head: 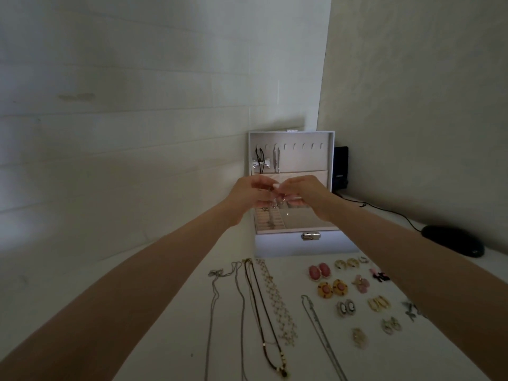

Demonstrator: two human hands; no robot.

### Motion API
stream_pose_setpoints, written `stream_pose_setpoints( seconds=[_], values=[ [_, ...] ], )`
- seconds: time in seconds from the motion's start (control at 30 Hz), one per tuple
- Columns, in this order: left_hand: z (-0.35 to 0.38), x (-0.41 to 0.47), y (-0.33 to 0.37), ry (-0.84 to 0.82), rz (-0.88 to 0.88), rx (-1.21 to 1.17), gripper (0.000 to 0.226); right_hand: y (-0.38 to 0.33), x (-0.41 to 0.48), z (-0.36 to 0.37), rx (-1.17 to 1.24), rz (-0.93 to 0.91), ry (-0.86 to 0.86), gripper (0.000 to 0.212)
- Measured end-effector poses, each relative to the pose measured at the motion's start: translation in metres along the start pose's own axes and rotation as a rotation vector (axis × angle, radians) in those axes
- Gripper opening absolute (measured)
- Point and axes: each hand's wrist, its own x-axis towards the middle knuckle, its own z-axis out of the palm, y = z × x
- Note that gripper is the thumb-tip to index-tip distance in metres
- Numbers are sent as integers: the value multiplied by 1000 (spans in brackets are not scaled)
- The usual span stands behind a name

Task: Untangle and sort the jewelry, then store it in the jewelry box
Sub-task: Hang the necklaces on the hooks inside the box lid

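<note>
**Head camera: necklace goes up to the open jewelry box as sorted pieces wait below**

Head view shows both arms stretched out toward the white jewelry box (288, 247), which stands at the back of the tabletop (187, 339) with its lid upright. The left hand (247, 196) and right hand (305, 193) meet in front of the lid's lower pocket. Both have their fingers curled in, and they appear to pinch a fine chain (272, 209) that dangles over the box's tray; how it is held is too small to read clearly. In the lid, a bow pendant (259, 163) and a silver strand (276, 160) already hang from the left-hand hooks, while the empty hooks (303, 146) to their right remain free.

The step in hand looks like storing, one necklace at a time. Next, the chain probably has to be lifted to a free hook and slipped into its slot without snagging the hung pieces beside it.

Much is still left: the laid-out necklaces (264, 303) lie in separate lines near the front edge, and the earring pairs (332, 287) sit grouped to their right. A black mouse (450, 243) rests well apart, by the wall.
</note>
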Motion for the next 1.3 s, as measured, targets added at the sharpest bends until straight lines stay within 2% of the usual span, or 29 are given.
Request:
stream_pose_setpoints(
  seconds=[0.1,0.23,0.37,0.47,0.57,0.7,0.87,1.03,1.17,1.3],
  values=[
    [-1,1,-3,17,60,62,25,2,1,0,-12,4,-27,5],
    [-5,6,1,30,100,136,27,4,0,-3,19,17,-60,18],
    [-9,18,14,-47,145,382,28,2,4,-5,69,6,-84,41],
    [-7,29,28,-97,176,537,27,-1,7,-5,88,-3,-128,47],
    [-5,40,39,-134,197,614,26,-3,12,-6,78,-25,-111,39],
    [-1,57,41,-81,256,771,27,-3,25,-13,84,9,2,26],
    [5,84,33,-91,187,1023,20,-5,48,-20,97,103,109,11],
    [6,107,27,-134,133,967,20,4,72,-36,89,53,120,10],
    [3,117,18,-138,42,669,18,8,92,-48,39,-14,77,6],
    [5,133,4,-17,-29,348,19,9,114,-52,23,-60,150,12]
  ],
)
